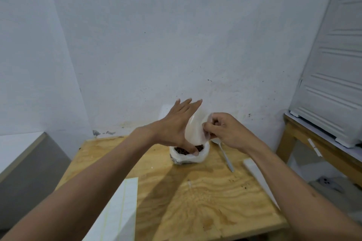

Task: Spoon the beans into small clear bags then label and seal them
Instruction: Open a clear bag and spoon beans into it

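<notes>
Both hands hold small clear bag [195, 129] above beans [182, 150]: left hand [176, 123] fingers straight against it, right hand [219, 129] pinching its edge.

Two hands [176, 125] [221, 129], one small clear bag [195, 131], one spoon [226, 157], one sack of beans [188, 155], one label sheet [119, 207].

— From where is the scene seen?

— One wide-angle view is given, worn on the head, aimed forward and down over both forearms at the table [195, 191].

— How near is it held?

— The hands are seen close, mid-frame; the wall [156, 45] beyond fills the upper half. No second view is given.
</notes>
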Action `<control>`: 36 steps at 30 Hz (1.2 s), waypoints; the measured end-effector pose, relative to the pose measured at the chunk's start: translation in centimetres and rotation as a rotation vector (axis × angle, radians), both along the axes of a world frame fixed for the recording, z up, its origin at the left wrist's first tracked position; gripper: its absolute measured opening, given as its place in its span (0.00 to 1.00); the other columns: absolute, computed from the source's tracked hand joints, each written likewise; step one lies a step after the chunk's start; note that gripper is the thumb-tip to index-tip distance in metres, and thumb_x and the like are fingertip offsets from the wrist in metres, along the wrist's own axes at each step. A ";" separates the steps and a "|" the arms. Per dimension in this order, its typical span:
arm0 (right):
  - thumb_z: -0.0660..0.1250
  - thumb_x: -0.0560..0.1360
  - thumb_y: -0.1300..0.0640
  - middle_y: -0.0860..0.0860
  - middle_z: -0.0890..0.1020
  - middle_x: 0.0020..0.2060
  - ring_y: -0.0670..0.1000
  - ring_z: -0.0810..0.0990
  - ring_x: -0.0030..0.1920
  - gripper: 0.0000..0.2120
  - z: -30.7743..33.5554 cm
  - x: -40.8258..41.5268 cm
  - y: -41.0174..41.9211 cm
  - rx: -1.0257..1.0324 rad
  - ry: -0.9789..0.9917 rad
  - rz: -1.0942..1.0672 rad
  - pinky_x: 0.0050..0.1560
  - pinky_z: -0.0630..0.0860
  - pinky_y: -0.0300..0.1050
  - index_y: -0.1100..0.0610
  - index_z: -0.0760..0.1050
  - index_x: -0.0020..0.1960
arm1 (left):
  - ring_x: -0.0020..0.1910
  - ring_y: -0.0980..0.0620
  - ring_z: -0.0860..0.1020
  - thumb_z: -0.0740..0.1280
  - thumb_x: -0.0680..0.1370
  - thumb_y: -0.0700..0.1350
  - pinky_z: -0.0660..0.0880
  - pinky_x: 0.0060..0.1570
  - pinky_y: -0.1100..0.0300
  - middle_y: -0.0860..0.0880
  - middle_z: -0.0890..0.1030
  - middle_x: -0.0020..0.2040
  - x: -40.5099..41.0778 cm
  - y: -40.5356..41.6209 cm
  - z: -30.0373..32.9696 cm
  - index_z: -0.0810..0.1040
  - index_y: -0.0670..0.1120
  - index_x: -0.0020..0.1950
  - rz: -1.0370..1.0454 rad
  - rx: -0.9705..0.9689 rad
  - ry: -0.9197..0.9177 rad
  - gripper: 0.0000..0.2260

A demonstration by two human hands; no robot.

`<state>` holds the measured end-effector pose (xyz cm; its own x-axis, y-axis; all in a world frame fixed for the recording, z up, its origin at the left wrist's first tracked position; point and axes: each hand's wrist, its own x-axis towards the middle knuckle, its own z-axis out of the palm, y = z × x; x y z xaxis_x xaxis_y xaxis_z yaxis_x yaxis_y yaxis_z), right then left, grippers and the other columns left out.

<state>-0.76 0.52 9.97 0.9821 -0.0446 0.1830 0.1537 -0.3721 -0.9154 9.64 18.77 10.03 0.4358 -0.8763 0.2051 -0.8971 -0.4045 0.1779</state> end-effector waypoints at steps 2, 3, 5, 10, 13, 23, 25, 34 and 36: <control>0.67 0.81 0.66 0.50 0.83 0.31 0.49 0.83 0.36 0.10 -0.2 0.1 -0.1 0.001 0.021 -0.013 0.46 0.83 0.48 0.63 0.73 0.40 | 0.75 0.51 0.61 0.74 0.63 0.66 0.38 0.78 0.58 0.49 0.67 0.72 0.0 0.0 0.0 0.54 0.46 0.82 0.005 -0.079 0.026 0.55; 0.68 0.80 0.65 0.49 0.83 0.30 0.49 0.84 0.35 0.11 -0.4 0.1 -0.1 -0.003 0.034 -0.045 0.48 0.84 0.51 0.62 0.73 0.39 | 0.68 0.51 0.67 0.72 0.62 0.66 0.48 0.79 0.57 0.50 0.70 0.66 -0.3 0.0 0.0 0.60 0.46 0.79 0.011 -0.128 0.048 0.51; 0.73 0.77 0.61 0.48 0.83 0.30 0.50 0.85 0.36 0.13 -1.0 0.3 -0.2 -0.030 0.046 -0.156 0.51 0.84 0.58 0.62 0.73 0.38 | 0.60 0.52 0.70 0.71 0.61 0.65 0.66 0.70 0.56 0.51 0.73 0.59 -0.8 0.2 -0.4 0.67 0.46 0.73 0.042 -0.206 0.079 0.45; 0.80 0.70 0.54 0.45 0.81 0.42 0.42 0.80 0.42 0.11 -1.5 0.1 0.3 -0.341 -0.172 -0.464 0.42 0.74 0.32 0.53 0.79 0.46 | 0.56 0.54 0.68 0.80 0.66 0.57 0.62 0.64 0.62 0.56 0.66 0.53 -0.6 0.3 -1.3 0.68 0.44 0.73 0.091 -0.208 -0.078 0.41; 0.78 0.71 0.61 0.41 0.84 0.40 0.36 0.81 0.42 0.06 -0.7 0.0 0.6 -0.360 -0.203 -0.326 0.42 0.73 0.27 0.51 0.86 0.43 | 0.53 0.52 0.66 0.80 0.66 0.59 0.58 0.60 0.64 0.55 0.65 0.52 -0.5 0.1 -1.7 0.70 0.42 0.71 0.088 -0.251 -0.165 0.41; 0.78 0.73 0.57 0.44 0.80 0.24 0.40 0.76 0.27 0.15 -0.2 0.4 0.6 -0.189 0.067 -0.113 0.33 0.70 0.31 0.45 0.84 0.29 | 0.53 0.52 0.68 0.82 0.63 0.62 0.63 0.63 0.60 0.54 0.69 0.52 -1.5 -0.1 -3.2 0.70 0.46 0.72 0.109 -0.292 -0.017 0.43; 0.77 0.73 0.60 0.42 0.75 0.22 0.39 0.72 0.26 0.21 -0.6 0.6 0.8 -0.228 0.105 -0.088 0.34 0.67 0.34 0.47 0.80 0.24 | 0.55 0.51 0.69 0.82 0.63 0.62 0.64 0.63 0.60 0.54 0.69 0.52 -1.6 0.0 -3.5 0.70 0.47 0.72 0.122 -0.286 0.023 0.44; 0.79 0.72 0.53 0.39 0.85 0.40 0.46 0.83 0.39 0.07 -0.2 1.4 2.2 -0.130 0.072 0.045 0.39 0.80 0.40 0.51 0.87 0.50 | 0.65 0.58 0.71 0.82 0.65 0.59 0.69 0.61 0.62 0.57 0.73 0.64 -1.2 3.0 -2.4 0.69 0.53 0.75 0.239 -0.325 0.330 0.42; 0.79 0.72 0.52 0.41 0.86 0.45 0.45 0.84 0.37 0.08 -0.1 1.8 2.8 -0.149 0.066 0.054 0.38 0.80 0.39 0.53 0.86 0.48 | 0.66 0.58 0.72 0.82 0.67 0.56 0.69 0.62 0.64 0.57 0.75 0.67 -1.3 3.8 -1.9 0.71 0.52 0.74 0.263 -0.313 0.360 0.39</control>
<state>1.06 3.34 9.89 0.9924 0.0311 0.1187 0.1184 -0.4975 -0.8593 8.35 22.60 8.13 0.7229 -0.6493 0.2362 -0.6329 -0.4851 0.6034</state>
